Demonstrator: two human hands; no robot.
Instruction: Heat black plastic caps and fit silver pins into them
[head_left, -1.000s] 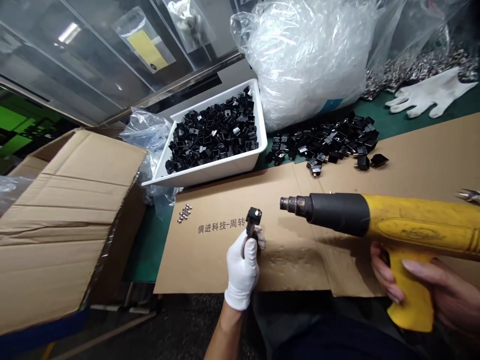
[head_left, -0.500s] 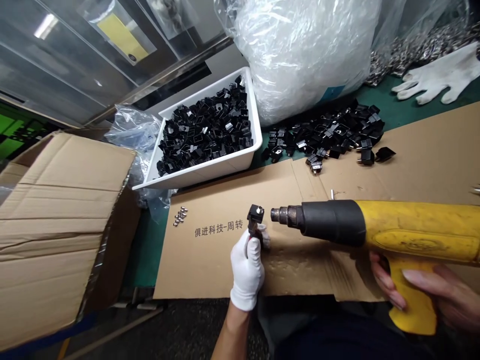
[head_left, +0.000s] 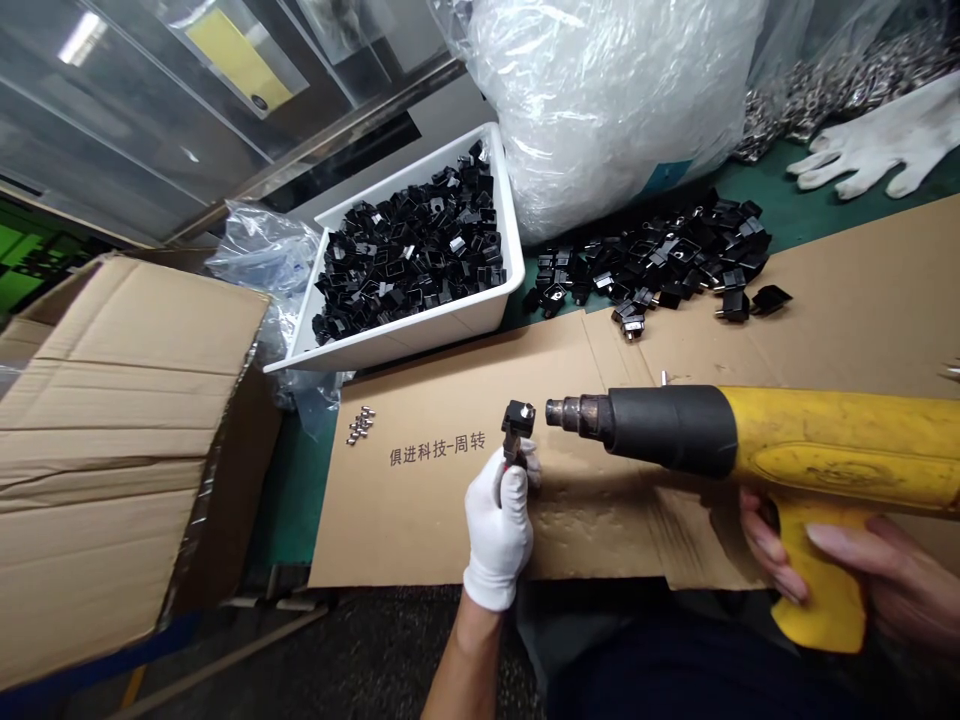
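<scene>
My left hand (head_left: 499,525), in a white glove, is closed around a pair of pliers (head_left: 513,450) with a bit of red handle showing. Clamped at the pliers' tip is a small black plastic part (head_left: 517,416) with a shiny metal pin on its right side. My bare right hand (head_left: 847,560) grips the handle of a yellow heat gun (head_left: 840,450). The gun's stepped metal nozzle points left at the pin, a small gap away. Below, a cardboard sheet (head_left: 420,530) covers the bench.
A white bin (head_left: 405,335) full of black parts stands behind, with a loose pile of black parts (head_left: 675,255) to its right. Several metal pins (head_left: 361,425) lie left on the cardboard. Around are a carton (head_left: 112,450), a big plastic bag (head_left: 615,110) and a white glove (head_left: 885,140).
The black part in the pliers and the heat gun's nozzle sit slightly further right and higher in view. Both grips are the same, and the view has shifted a little.
</scene>
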